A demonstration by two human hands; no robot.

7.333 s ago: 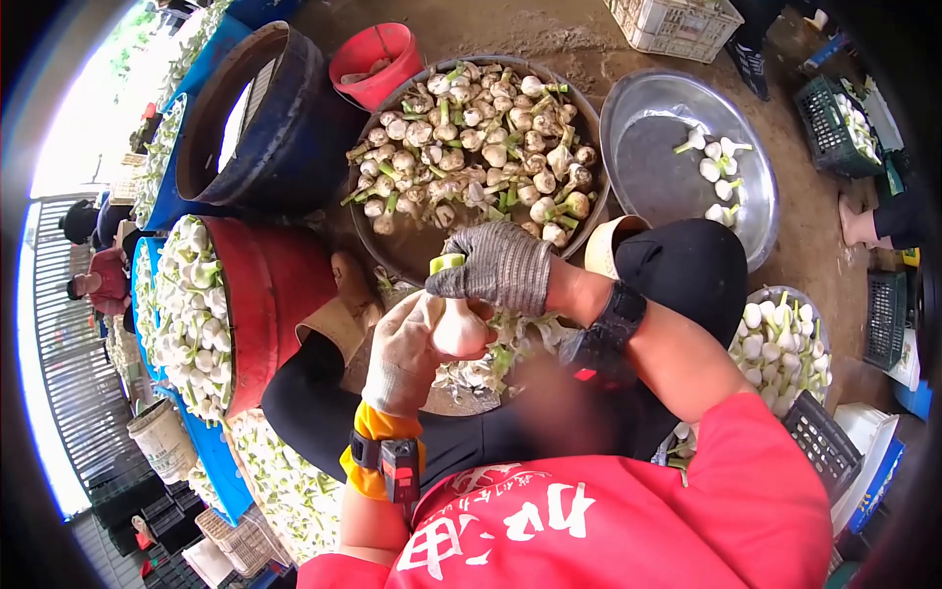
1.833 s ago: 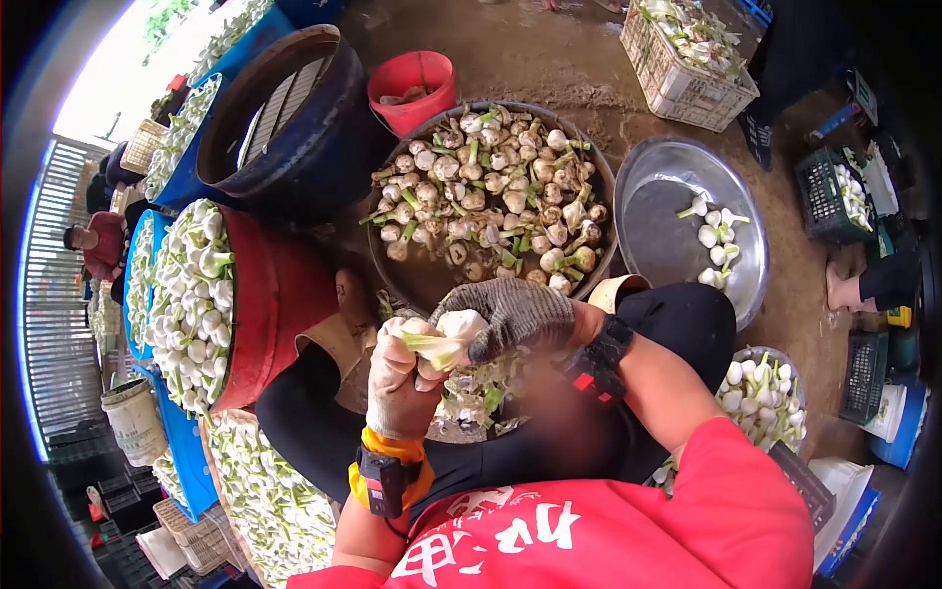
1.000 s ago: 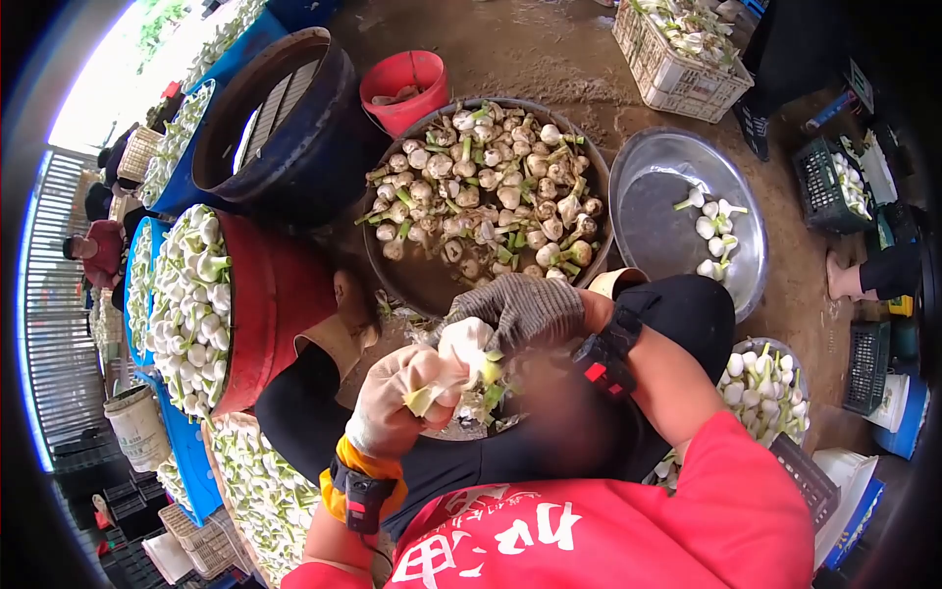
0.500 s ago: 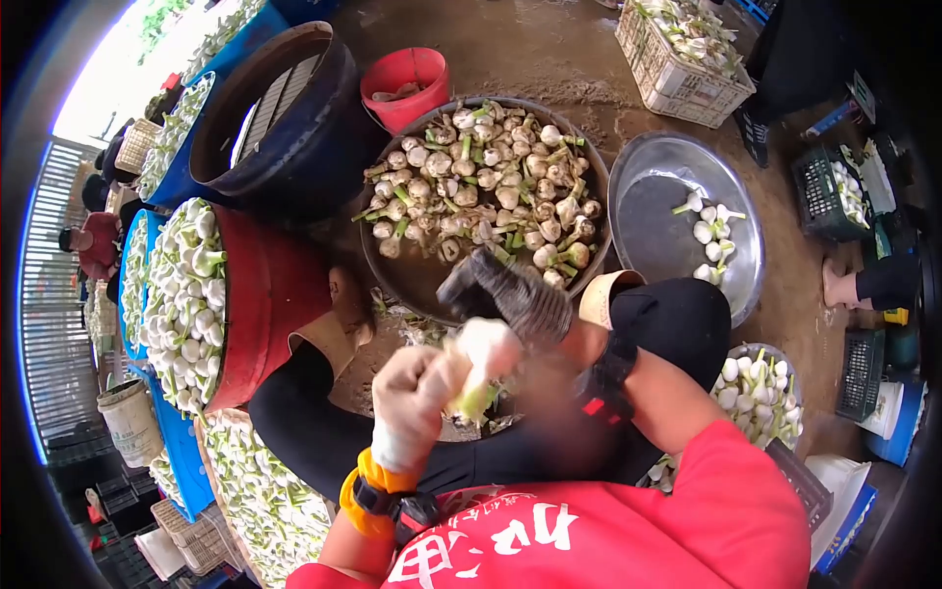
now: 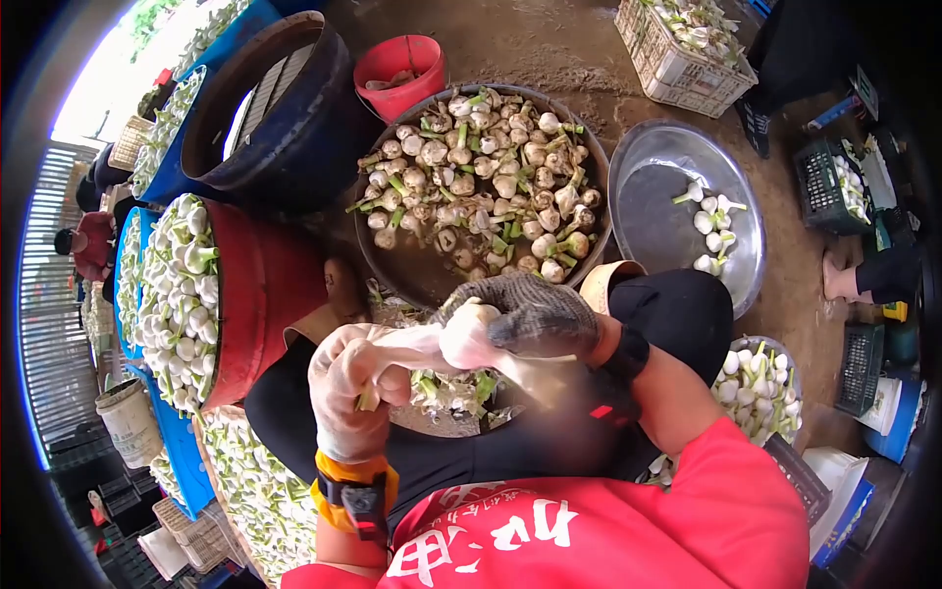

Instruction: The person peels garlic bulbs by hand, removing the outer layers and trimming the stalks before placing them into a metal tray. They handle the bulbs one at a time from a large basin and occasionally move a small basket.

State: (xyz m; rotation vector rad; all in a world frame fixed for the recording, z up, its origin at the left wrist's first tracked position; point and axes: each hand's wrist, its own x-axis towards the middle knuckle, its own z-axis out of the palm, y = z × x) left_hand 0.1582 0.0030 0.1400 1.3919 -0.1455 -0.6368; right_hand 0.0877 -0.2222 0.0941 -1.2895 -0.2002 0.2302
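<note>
My left hand (image 5: pixel 351 393), in a white glove, is closed on pale outer skin (image 5: pixel 410 346) that stretches across to a garlic bulb (image 5: pixel 468 339). Wrapped round that bulb is my right hand (image 5: pixel 535 312), in a dirty grey glove. The stem (image 5: pixel 543 378) sticks out blurred below the right hand, towards my lap. Just beyond my hands stands a wide basin (image 5: pixel 368 257) of soil-stained garlic bulbs with cut green stems. Peelings (image 5: pixel 446 393) lie on the ground between my legs.
A metal basin (image 5: pixel 643 182) with several white bulbs stands at the right. On the left is a red tub (image 5: pixel 260 294) heaped with cleaned garlic. A dark blue barrel (image 5: pixel 339 128), a red bucket (image 5: pixel 400 96) and a crate of garlic (image 5: pixel 677 79) stand farther off. Another person (image 5: pixel 93 245) sits at far left.
My right hand has moved back towards me and closed round the garlic bulb. My left hand has shifted left, drawing skin out from the bulb.
</note>
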